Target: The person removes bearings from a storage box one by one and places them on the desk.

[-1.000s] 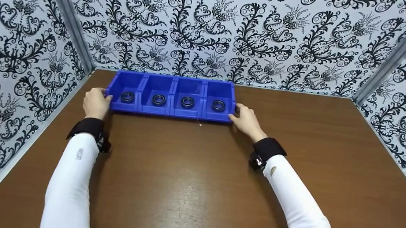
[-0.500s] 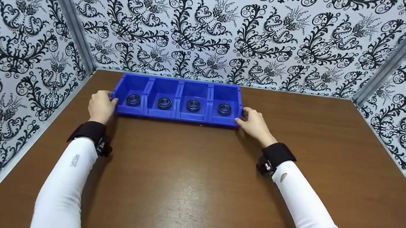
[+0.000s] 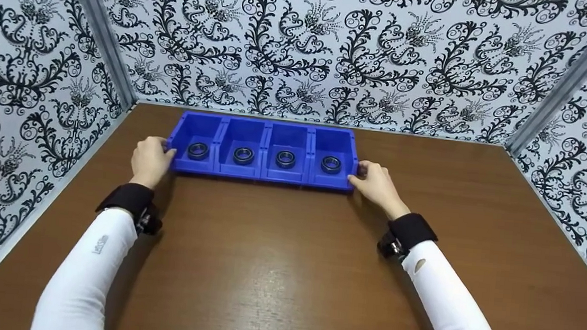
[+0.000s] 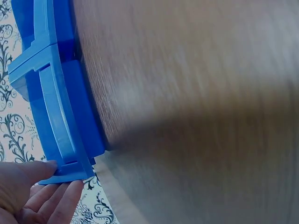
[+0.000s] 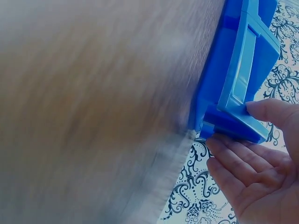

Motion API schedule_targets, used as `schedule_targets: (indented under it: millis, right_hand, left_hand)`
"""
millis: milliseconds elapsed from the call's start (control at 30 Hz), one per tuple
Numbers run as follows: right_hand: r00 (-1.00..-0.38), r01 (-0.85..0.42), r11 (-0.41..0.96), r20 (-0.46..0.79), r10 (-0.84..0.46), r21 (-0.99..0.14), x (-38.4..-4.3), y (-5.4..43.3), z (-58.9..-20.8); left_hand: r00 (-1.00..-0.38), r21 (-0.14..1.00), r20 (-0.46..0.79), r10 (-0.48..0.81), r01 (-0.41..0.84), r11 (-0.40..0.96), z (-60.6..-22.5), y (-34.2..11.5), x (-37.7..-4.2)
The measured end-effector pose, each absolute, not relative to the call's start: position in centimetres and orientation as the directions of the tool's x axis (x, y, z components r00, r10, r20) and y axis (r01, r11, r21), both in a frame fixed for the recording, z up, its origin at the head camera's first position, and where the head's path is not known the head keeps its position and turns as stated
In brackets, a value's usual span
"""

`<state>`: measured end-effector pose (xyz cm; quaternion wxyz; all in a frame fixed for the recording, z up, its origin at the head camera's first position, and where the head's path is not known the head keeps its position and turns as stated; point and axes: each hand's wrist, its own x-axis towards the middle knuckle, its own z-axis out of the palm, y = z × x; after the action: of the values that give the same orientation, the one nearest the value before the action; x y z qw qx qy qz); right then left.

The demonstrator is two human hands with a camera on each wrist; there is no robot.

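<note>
A row of several joined blue storage bins (image 3: pixel 260 175) stands toward the back of the brown table, with one dark-rimmed ball bearing (image 3: pixel 285 159) lying flat in each bin. My left hand (image 3: pixel 150 160) grips the left end of the row. In the left wrist view, the thumb (image 4: pixel 39 170) lies at the front rim and the fingers are against the outer side wall. At the opposite end my right hand (image 3: pixel 376 185) holds the last bin. The right wrist view shows its thumb (image 5: pixel 268 110) on the rim, with the fingers under the bin's outer side.
The brown wooden table (image 3: pixel 273 269) stretches in front of the bins and to both sides. A patterned wall panel (image 3: pixel 303 49) stands close behind them, with more panels left and right. Grey posts (image 3: pixel 100 31) mark the back corners. Black straps with cameras sit on both wrists.
Both hands have moved the row of bins to the right and nearer to me. The bearings have travelled along inside their bins, and the grip at each end looks the same.
</note>
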<state>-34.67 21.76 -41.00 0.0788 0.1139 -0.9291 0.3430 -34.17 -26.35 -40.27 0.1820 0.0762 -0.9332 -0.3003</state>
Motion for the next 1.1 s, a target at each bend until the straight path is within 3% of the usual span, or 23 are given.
schedule_targets:
  millis: [1100]
  right_hand:
    - [-0.953, -0.255, 0.8, 0.28, -0.114, -0.543, -31.7, 26.2, -40.7]
  left_hand:
    - [-0.922, 0.515, 0.375, -0.093, 0.123, 0.849, -40.4, -22.6, -31.8]
